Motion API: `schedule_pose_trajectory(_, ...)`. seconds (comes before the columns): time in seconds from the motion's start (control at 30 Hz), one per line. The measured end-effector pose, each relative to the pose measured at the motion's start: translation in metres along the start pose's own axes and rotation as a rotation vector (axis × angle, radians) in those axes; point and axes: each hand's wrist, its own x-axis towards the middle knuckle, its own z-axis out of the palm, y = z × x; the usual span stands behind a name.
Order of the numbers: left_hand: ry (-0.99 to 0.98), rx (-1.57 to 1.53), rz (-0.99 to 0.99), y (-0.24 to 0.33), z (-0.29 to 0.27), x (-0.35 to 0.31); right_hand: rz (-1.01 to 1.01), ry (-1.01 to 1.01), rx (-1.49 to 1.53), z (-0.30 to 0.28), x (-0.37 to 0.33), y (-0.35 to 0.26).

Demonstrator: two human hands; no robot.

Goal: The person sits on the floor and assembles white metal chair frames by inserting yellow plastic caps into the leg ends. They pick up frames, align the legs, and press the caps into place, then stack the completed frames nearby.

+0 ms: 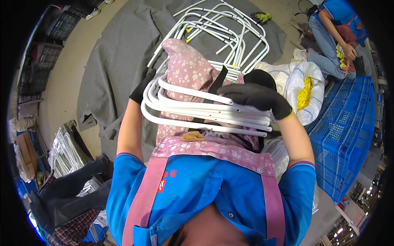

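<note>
Several white bent metal tubes (176, 107) lie stacked across my lap, their rounded bends at the left and their drilled ends at the right. My left hand (142, 87), in a black glove, is closed against the bends; its fingers are partly hidden behind the tubes. Over the tube ends is my right hand (262, 98), also black-gloved and smeared by motion, so its grip is unclear. Beneath the bundle is a pink flowered apron (191, 65), with a small brown scrap (192, 136) on it.
More white tube frames (230, 30) lie on a grey cloth (119, 53) ahead. To the right stand a white sack (283, 80) with yellow pieces (304, 95) and a blue crate (344, 135). A co-worker (334, 39) sits at far right; another person's legs (74, 190) show at lower left.
</note>
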Motion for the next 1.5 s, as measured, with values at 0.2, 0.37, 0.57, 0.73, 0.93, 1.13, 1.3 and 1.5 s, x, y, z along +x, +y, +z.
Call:
schedule_pose_trajectory(0.2, 0.112, 0.410, 0.295, 0.016, -0.001, -0.017, 0.316, 0.278, -0.677, -0.019, 0.015, 0.049)
schedule_pose_trajectory(0.37, -0.203, 0.754, 0.339, 0.019, 0.015, -0.037, 0.424, 0.052, -0.493, -0.008, 0.039, 0.103)
schedule_pose_trajectory(0.57, -0.102, 0.698, 0.451, 0.012, 0.029, -0.058, 0.369, 0.158, -0.839, -0.009, 0.035, 0.139)
schedule_pose_trajectory(0.73, -0.046, 0.508, 0.337, 0.003, 0.025, -0.062, 0.690, -0.118, -1.209, -0.014, 0.021, 0.126)
schedule_pose_trajectory(0.93, -0.093, 0.577, 0.472, -0.005, 0.010, -0.058, 0.395, 0.497, -0.930, -0.030, 0.016, 0.119)
schedule_pose_trajectory(1.13, -0.131, 0.502, 0.466, -0.010, 0.012, -0.056, 0.297, 1.095, -0.670, -0.086, -0.131, 0.084)
schedule_pose_trajectory(1.3, 0.019, 0.537, 0.446, -0.012, 0.028, -0.056, 0.540, 1.591, -0.669, -0.068, -0.238, 0.099)
schedule_pose_trajectory(1.5, 0.069, 0.626, 0.482, -0.011, 0.003, -0.012, 0.360, 1.350, -0.887, -0.050, -0.163, 0.112)
